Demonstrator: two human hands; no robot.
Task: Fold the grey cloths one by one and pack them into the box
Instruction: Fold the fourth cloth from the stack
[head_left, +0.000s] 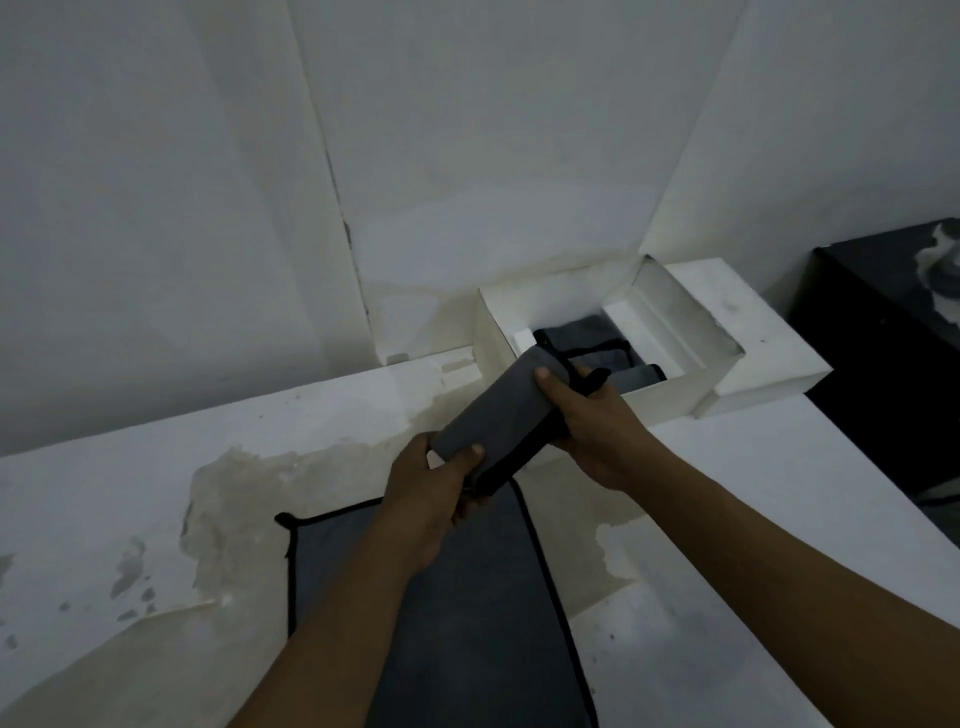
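Progress looks middling from where I sit. I have a folded grey cloth (493, 415) in both hands, held in the air just in front of the box (670, 397), with its far end reaching to the box's near corner. My left hand (431, 488) grips the end farther from the box, thumb on top and fingers curled under. My right hand (597, 421) grips the end at the box the same way, thumb pressed on the upper face. So this piece looks folded and not yet packed.

Inside the box lie the packed cloths (597, 348), grey with dark edging. I judge a few are in, but the dim light keeps me from counting them. There looks to be room beside them.

On the table (156, 493), nearer me than the box and under my forearms, a flat cloth (431, 613) lies spread out and unfolded. At least that one is left to do. I cannot tell whether more lie beneath it.

The lid (769, 358) rests against the box's right side, and a dark cabinet (883, 374) stands beyond that.

I can read no brand, label or writing anywhere on the box or the cloths.
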